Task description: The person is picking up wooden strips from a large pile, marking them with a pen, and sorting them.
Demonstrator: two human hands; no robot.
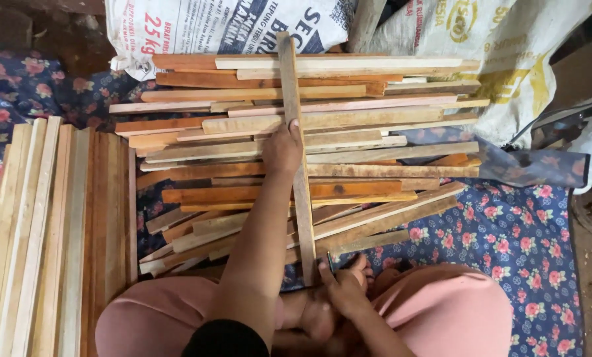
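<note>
Head view, looking down at a seated person: a long, narrow wooden slat (296, 158) lies lengthwise away from the body, crossing at right angles over a loose heap of slats (349, 125) that run side to side. The left hand (283, 147), arm stretched forward, is closed around this slat near its middle, thumb side uppermost, fingers wrapped under the edge. The right hand (343, 285) sits at the near end of the same slat, just beside the knees, fingers curled and pinching a thin dark pencil-like tool (330, 262) whose tip stands against the wood; whether the palm also touches the slat cannot be told. The heap beneath mixes pale, orange and reddish-brown strips, stacked unevenly, the nearer ones fanned at a slant. To the left, well apart from the heap, a second group of slats (51, 231) lies in a neat parallel row pointing away from the person. Everything rests on a dark blue cloth with pink flowers (514, 238). Behind the heap stand two printed woven sacks, one white (203, 26) and one cream (521, 59). Pink trousers (441, 311) cover the person's folded legs at the lower edge.
</note>
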